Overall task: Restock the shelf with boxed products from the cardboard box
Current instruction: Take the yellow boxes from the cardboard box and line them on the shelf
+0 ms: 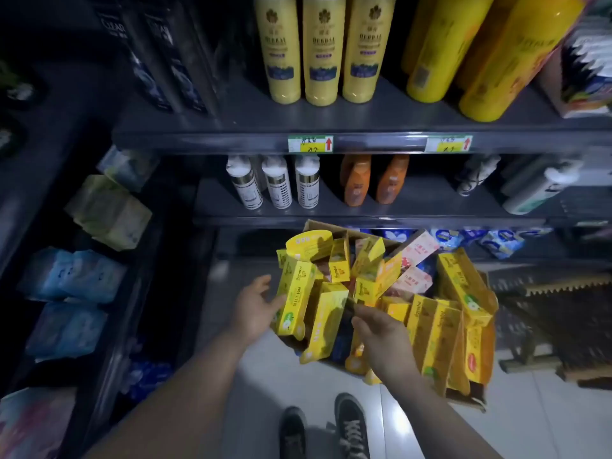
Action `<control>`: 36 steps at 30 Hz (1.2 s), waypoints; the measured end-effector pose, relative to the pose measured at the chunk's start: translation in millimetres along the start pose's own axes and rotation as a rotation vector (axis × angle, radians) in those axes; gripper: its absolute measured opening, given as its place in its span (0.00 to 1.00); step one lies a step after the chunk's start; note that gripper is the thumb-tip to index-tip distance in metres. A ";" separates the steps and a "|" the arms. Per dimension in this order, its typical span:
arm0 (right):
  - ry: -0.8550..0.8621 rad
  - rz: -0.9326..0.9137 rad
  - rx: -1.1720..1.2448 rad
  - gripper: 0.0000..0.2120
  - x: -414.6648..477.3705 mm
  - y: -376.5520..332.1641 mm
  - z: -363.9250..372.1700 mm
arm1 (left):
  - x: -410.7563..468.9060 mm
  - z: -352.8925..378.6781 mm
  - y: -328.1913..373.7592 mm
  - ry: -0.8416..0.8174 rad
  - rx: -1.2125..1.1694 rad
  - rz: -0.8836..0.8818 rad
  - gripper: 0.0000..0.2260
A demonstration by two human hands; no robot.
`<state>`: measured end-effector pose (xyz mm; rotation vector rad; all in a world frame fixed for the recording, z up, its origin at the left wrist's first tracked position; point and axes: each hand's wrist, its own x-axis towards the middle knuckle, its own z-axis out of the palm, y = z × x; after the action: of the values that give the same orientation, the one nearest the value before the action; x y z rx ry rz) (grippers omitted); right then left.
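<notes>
The big dark shelf holds tall yellow bottles on top. Below it, on the floor, sits the cardboard box, full of small yellow and pink boxes. The left hand is wide open and touches one yellow box. The right hand curls its fingers at the next yellow box; I cannot tell if it grips.

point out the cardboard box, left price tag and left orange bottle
cardboard box (331, 226), head view, far rim
left price tag (310, 144), head view, middle
left orange bottle (356, 183), head view, front of body
</notes>
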<state>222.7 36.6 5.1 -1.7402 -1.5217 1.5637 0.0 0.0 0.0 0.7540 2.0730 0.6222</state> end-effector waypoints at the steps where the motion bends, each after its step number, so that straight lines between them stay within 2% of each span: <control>1: 0.006 -0.007 0.022 0.13 1.8 1.2 4.8 | 8.2 2.8 -0.3 -0.015 0.011 0.003 0.29; 6: 0.043 0.001 0.014 0.12 5.0 10.0 19.6 | 30.7 17.0 2.1 -0.086 0.043 0.034 0.28; 11: 0.029 -0.031 -0.033 0.07 6.0 11.3 32.2 | 34.4 16.5 -7.4 -0.082 0.015 0.077 0.22; 13: 0.020 -0.039 -0.078 0.02 6.3 11.2 39.0 | 30.9 10.1 -11.2 -0.078 0.002 0.088 0.21; 17: 0.040 -0.009 -0.061 0.12 8.7 6.7 53.3 | 25.8 -6.8 -21.3 -0.063 -0.052 0.092 0.21; 23: 0.063 0.112 -0.137 0.27 18.9 1.3 75.4 | 27.3 -18.1 -41.5 -0.060 -0.114 0.075 0.25; 26: 0.058 0.160 -0.165 0.23 19.0 -0.1 76.7 | 26.0 -18.9 -46.8 -0.087 -0.142 0.055 0.25; 28: 0.054 0.158 -0.133 0.19 16.2 2.0 72.3 | 24.3 -20.2 -47.3 -0.081 -0.172 0.048 0.28; 32: -0.014 0.136 0.067 0.27 2.5 3.1 51.0 | 11.5 -32.1 -41.1 -0.051 -0.211 0.068 0.40; 34: -0.078 0.135 0.213 0.22 -6.3 -4.8 36.4 | 2.4 -41.0 -35.4 -0.062 -0.220 0.092 0.41; 36: -0.138 0.137 0.296 0.15 -11.9 -12.3 22.8 | -5.8 -48.8 -27.6 -0.052 -0.244 0.114 0.37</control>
<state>199.4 22.3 13.3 -1.6249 -1.1738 1.9030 -45.6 -31.2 11.3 0.7409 1.8742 0.8915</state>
